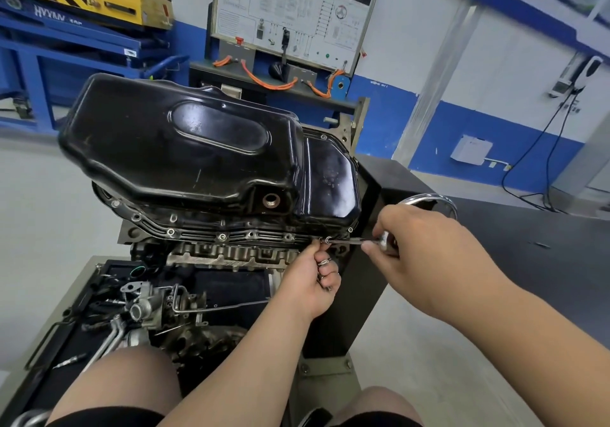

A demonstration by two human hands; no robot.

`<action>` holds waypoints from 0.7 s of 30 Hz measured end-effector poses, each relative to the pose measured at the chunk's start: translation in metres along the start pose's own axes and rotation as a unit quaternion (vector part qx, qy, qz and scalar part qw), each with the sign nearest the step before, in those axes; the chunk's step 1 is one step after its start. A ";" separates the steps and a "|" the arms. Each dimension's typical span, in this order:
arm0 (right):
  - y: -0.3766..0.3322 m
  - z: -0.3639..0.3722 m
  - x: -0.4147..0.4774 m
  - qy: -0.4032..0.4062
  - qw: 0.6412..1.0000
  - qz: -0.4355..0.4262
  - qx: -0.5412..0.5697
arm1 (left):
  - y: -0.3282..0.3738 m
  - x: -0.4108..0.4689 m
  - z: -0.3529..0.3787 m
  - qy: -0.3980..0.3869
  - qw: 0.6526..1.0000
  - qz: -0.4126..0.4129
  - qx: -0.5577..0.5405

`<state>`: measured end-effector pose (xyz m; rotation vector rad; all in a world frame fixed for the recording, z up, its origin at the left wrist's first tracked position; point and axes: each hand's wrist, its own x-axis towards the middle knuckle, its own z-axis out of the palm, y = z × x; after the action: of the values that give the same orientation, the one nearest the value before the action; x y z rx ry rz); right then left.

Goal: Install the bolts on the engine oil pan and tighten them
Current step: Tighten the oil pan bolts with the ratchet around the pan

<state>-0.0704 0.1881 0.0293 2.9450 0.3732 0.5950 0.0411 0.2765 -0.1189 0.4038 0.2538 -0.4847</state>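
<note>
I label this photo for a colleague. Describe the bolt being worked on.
Find the black oil pan; follow its near flange rightwards. The bolt sits near the right corner. Alone among its neighbours, it has the tool in the right hand pointing at it and the left hand, holding spare bolts, beside it.

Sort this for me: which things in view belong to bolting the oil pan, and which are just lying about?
In the job: oil pan; flange bolts; ratchet with extension, gripped by right hand; spare bolts held in left hand.
Lying about: loose engine parts; wiring training board; orange cables; blue lift table; chrome handwheel.
</note>
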 end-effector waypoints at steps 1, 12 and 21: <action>-0.002 0.001 -0.001 0.008 1.000 0.015 -0.012 | 0.000 0.000 -0.001 0.000 1.000 -0.004 -0.005; -0.011 -0.001 0.004 -0.044 0.998 0.037 0.025 | -0.003 -0.001 0.000 -0.006 0.999 -0.014 -0.045; -0.010 -0.001 0.006 -0.037 0.997 0.062 0.020 | -0.004 0.001 -0.005 -0.020 0.999 -0.004 -0.041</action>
<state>-0.0675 0.1999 0.0310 3.0355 0.1974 0.4948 0.0396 0.2749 -0.1246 0.3121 0.2360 -0.4877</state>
